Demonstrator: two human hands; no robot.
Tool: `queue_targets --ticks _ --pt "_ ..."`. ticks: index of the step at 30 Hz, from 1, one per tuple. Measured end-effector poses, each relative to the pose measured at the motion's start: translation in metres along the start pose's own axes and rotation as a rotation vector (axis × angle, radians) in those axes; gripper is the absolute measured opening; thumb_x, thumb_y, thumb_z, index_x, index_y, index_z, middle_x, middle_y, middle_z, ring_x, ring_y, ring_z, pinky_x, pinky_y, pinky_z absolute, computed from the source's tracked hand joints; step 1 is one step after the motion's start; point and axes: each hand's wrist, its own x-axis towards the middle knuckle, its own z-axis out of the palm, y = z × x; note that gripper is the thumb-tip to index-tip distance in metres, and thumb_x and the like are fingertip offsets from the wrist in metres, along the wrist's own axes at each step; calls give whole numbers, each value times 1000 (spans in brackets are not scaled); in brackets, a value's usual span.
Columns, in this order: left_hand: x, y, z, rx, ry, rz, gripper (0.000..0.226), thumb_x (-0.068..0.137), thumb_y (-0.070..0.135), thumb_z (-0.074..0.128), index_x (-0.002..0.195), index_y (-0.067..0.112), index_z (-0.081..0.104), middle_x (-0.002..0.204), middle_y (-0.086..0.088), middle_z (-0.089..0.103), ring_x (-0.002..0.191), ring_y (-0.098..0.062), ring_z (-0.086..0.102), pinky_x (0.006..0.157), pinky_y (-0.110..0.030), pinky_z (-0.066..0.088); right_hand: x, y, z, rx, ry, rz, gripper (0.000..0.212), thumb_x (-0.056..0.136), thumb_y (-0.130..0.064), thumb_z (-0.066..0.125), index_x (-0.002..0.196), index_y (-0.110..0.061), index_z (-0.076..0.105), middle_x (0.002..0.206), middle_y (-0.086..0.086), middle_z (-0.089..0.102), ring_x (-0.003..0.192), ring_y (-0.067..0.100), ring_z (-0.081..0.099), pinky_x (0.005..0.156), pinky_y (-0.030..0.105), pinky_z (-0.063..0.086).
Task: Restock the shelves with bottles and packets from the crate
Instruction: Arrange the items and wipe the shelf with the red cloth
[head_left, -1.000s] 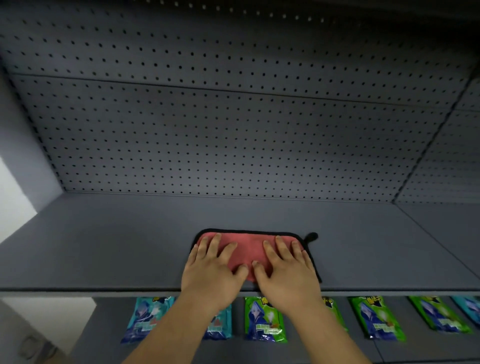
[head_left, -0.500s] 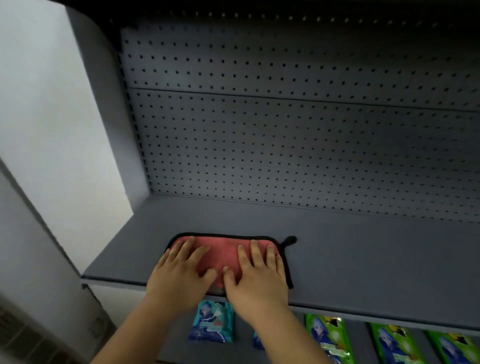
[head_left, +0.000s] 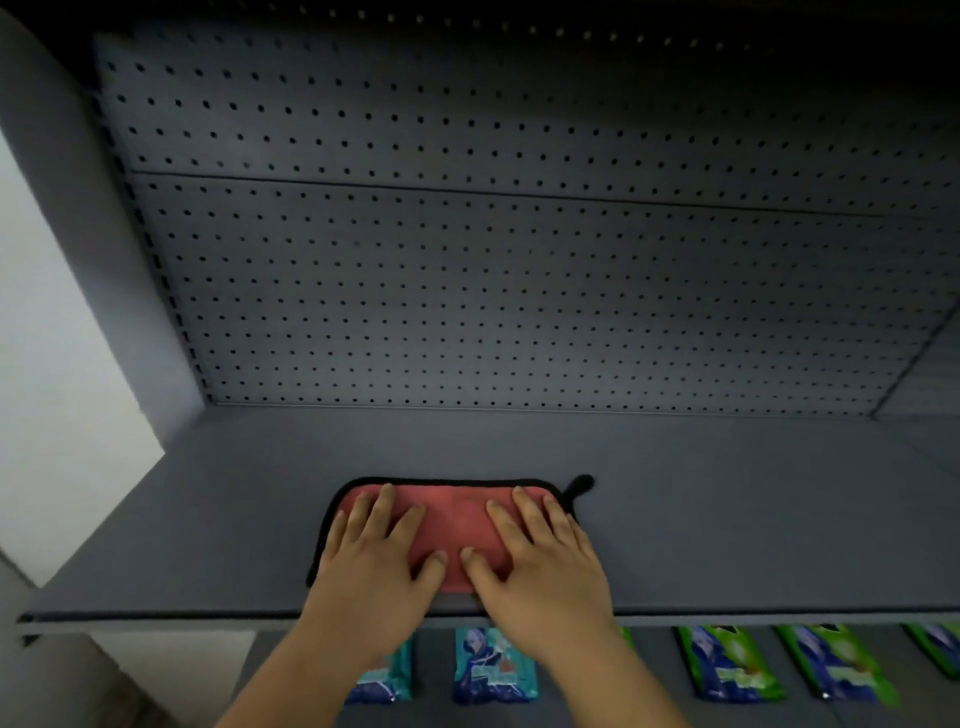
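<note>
While flat on the smooth shelf (head_left: 208, 519), the fuzzy red cloth (head_left: 457, 525) bears 2 spread hands (head_left: 374, 566).

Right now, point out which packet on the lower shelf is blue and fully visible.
The blue packet showing between the two forearms; the other blue packet is partly hidden by the left forearm, and the packets to the right are green.
</note>
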Motion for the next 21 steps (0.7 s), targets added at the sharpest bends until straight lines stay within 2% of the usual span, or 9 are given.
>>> queue_targets --ticks 3,5,7,11,15,21 --pt "0 50 11 -7 -23 45 100 63 70 -6 153 33 16 163 -2 -6 150 -23 -6 120 -39 -8 -9 48 -16 -9 -10 52 72 91 -74 20 155 -43 10 164 -14 -6 150 13 -11 121 35 -7" --pt "3 83 17 -20 -40 67 87 76 71 5 154 32 14 163 -3 -8 150 -24 -8 121 -40 -8 -13 80 -27 -26 -11 89 72 91 -73 19 155 -43 10 164 -14 -5 150 12 -10 122 35 -5" --pt "9 113 22 -15 -59 92 71 92 63 22 154 30 13 163 -4 -10 149 -24 -9 121 -41 -8 -14 109 -37 -44 1 124 72 91 -73 20 155 -42 11 164 -14 -4 150 12 -9 123 35 -3" --pt "23 160 32 -37 -94 108 67 96 56 27 155 28 11 163 -4 -11 149 -26 -13 120 -43 -10 -8 148 -48 -48 -1 176 71 92 -71 20 156 -41 10 165 -13 -4 151 13 -8 122 35 -4" --pt "40 164 33 -57 -104 91 67 95 57 28 154 32 11 163 0 -10 149 -22 -13 120 -41 -10 8 150 -47 -49 -31 178 71 94 -68 18 157 -38 4 165 -8 -9 151 18 -13 122 37 -8" --pt "73 132 27 -69 -123 94 65 95 56 29 154 34 13 163 1 -8 149 -20 -11 121 -39 -8 54 125 -43 -55 -73 169 71 95 -66 19 157 -35 3 165 -5 -11 151 24 -13 122 40 -8"
